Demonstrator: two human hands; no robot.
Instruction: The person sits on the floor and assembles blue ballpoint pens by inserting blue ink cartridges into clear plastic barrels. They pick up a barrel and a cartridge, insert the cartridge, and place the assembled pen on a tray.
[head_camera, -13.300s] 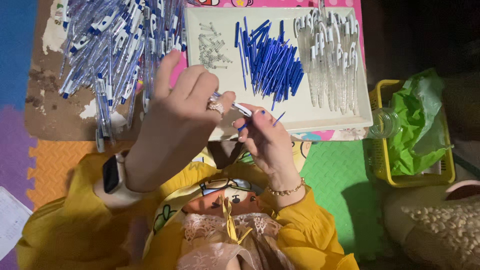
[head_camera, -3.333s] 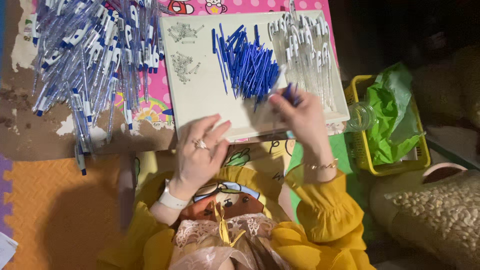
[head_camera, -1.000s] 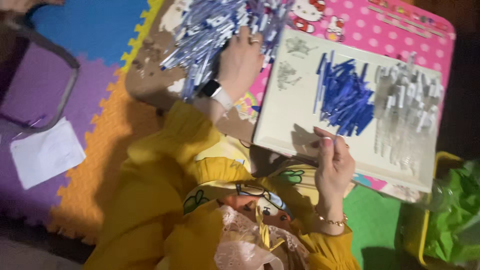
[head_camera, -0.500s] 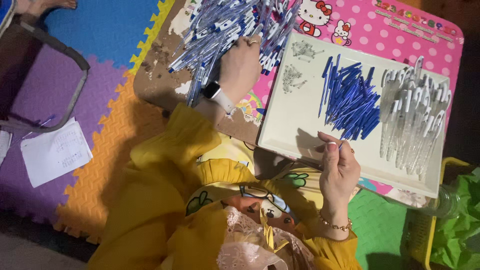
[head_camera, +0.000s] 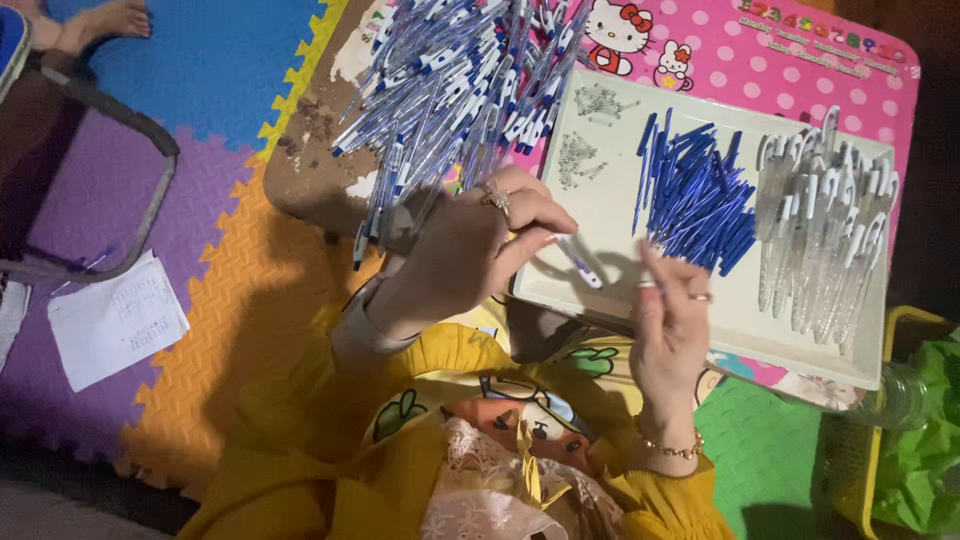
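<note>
The left hand (head_camera: 465, 250) had left the heap of assembled pens (head_camera: 460, 75), where it lay half a second earlier, and came back over the near edge of the white tray (head_camera: 720, 335). It was closed around a single pen (head_camera: 578, 262), whose tip projected from between thumb and forefinger toward the tray floor. The pick-up from the heap was therefore complete, and the pen stood over the tray, close to the right hand (head_camera: 670, 335).

The right hand remained at the tray's near edge, just below the bundle of blue refills (head_camera: 695, 195). Its fingers were raised and partly curled; the view was too dim to tell whether they pinched a small part.

The clear barrels (head_camera: 825, 235) lay on the right of the tray and two small clusters of springs (head_camera: 590, 130) on its left. The change indicated that work had passed from fetching to handling one pen over the tray.
</note>
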